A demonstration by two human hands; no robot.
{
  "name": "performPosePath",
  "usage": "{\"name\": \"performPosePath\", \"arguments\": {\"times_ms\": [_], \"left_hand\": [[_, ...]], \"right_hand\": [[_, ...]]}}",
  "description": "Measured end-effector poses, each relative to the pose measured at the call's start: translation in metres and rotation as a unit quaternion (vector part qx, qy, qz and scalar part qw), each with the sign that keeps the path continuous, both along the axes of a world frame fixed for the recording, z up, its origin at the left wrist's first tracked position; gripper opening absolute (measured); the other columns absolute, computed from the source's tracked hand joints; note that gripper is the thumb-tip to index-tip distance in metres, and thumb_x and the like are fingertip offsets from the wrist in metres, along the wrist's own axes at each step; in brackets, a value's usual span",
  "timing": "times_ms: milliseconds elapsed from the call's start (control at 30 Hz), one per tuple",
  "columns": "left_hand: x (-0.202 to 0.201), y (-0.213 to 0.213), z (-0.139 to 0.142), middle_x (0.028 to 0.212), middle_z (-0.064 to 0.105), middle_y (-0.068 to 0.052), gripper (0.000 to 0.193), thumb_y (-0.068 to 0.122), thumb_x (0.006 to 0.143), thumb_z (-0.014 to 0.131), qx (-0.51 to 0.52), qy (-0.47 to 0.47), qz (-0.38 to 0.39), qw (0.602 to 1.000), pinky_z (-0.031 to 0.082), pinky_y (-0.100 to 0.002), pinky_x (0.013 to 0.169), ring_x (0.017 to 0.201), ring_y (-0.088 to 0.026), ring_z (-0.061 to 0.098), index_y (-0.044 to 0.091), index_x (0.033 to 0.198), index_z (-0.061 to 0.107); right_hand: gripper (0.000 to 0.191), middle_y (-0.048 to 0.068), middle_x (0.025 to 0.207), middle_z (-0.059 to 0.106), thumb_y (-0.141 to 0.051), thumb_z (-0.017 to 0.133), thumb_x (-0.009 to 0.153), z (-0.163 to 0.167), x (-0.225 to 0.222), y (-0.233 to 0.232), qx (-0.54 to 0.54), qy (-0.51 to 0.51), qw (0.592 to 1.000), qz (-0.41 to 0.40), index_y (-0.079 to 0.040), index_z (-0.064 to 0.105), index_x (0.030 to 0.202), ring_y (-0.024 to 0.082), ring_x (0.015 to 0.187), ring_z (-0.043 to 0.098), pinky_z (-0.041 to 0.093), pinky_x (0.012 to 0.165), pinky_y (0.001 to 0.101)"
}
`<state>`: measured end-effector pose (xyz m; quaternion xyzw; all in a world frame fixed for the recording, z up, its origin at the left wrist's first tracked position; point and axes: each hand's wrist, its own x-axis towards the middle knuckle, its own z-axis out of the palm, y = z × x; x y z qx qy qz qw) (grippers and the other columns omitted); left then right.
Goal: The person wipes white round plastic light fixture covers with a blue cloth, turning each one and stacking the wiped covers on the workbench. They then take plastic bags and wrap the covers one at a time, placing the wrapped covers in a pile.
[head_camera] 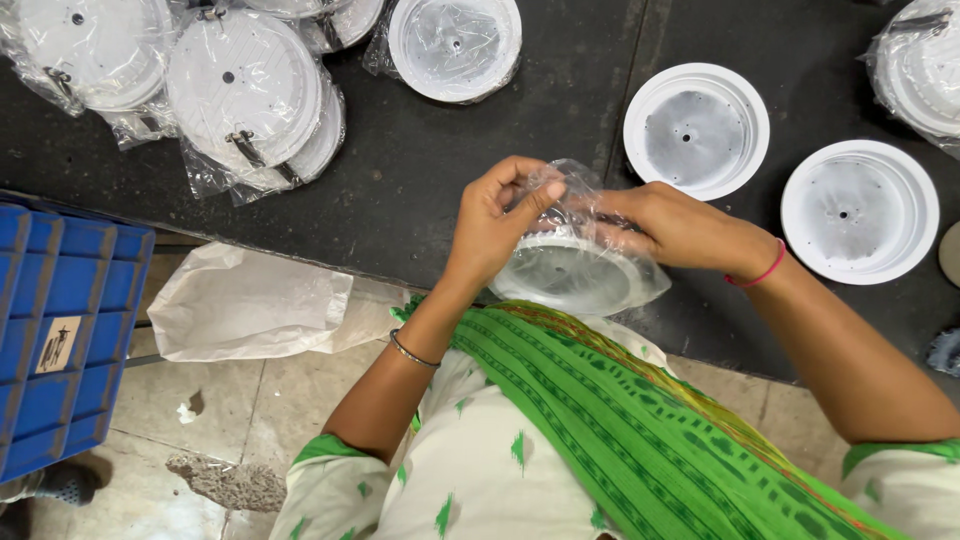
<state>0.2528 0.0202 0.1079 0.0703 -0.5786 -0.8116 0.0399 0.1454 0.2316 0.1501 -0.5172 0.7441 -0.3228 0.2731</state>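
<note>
At the frame's centre, on the near edge of a worktable (420,170), a round housing in a plastic bag (580,265) sits between the left hand (495,225) and right hand (675,225). Two unbagged round housings (697,130) (860,210) lie to its right. Bagged housings (245,95) crowd the upper left. A crate (65,330) stands at left, a loose bag (250,300) beside it.

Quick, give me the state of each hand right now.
Left hand: closed, pinching the clear bag around the white housing.
Right hand: closed, gripping the same bag from the other side.
</note>
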Motion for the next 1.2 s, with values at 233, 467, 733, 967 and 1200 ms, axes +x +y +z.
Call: {"name": "performPosePath", "arguments": {"times_ms": [233, 467, 733, 967, 1200], "left_hand": [[0.006, -0.003, 0.032, 0.086, 0.069, -0.002, 0.013, 0.008, 0.085, 0.084, -0.382, 0.102, 0.094, 0.914, 0.046, -0.028, 0.062, 0.07, -0.012, 0.054, 0.005, 0.096, 0.077], [0.016, 0.011, 0.052, 0.095, 0.066, -0.006, 0.013, -0.002, 0.088, 0.07, -0.394, 0.077, 0.024, 0.916, 0.057, -0.03, 0.069, 0.076, -0.016, 0.07, 0.006, 0.099, 0.071], [0.038, 0.019, 0.067, 0.117, 0.069, -0.015, 0.033, 0.031, 0.098, 0.069, -0.477, 0.12, -0.079, 0.867, 0.058, -0.044, 0.081, 0.099, -0.035, 0.071, 0.005, 0.119, 0.066], [0.035, 0.039, 0.074, 0.088, 0.071, -0.021, 0.083, 0.065, 0.07, 0.079, -0.572, 0.13, -0.039, 0.809, 0.055, -0.047, 0.068, 0.077, -0.038, 0.07, -0.003, 0.113, 0.057], [0.018, 0.06, 0.047, 0.091, 0.073, -0.013, 0.04, 0.037, 0.094, 0.073, -0.642, 0.107, 0.025, 0.759, 0.055, -0.043, 0.06, 0.069, -0.031, 0.072, 0.005, 0.114, 0.058]], "right_hand": [[0.047, 0.017, 0.077, 0.072, -0.031, 0.063, 0.098, -0.011, 0.009, -0.005, 0.075, 0.002, 0.994, -0.077, -0.017, 0.061, 0.143, 0.03, 0.066, 0.069, 0.054, 0.065, 0.0409], [0.04, 0.005, 0.094, 0.074, -0.017, 0.066, 0.098, -0.027, 0.013, -0.003, -0.062, -0.189, 0.973, -0.116, -0.005, 0.059, 0.135, 0.006, 0.084, 0.064, 0.054, 0.073, 0.0276], [0.037, 0.006, 0.088, 0.073, -0.002, 0.058, 0.093, -0.03, 0.01, 0.004, -0.039, -0.208, 0.967, -0.139, -0.005, 0.061, 0.129, 0.006, 0.081, 0.063, 0.053, 0.074, 0.0265], [0.029, 0.004, 0.097, 0.074, 0.0, 0.055, 0.094, -0.025, 0.009, -0.005, -0.054, -0.208, 0.97, -0.115, -0.003, 0.059, 0.123, 0.006, 0.088, 0.066, 0.055, 0.08, 0.026], [0.045, 0.006, 0.105, 0.071, 0.008, 0.051, 0.079, -0.033, 0.008, -0.002, -0.121, -0.161, 0.976, -0.085, 0.0, 0.058, 0.123, 0.007, 0.098, 0.063, 0.053, 0.089, 0.0265]]}}
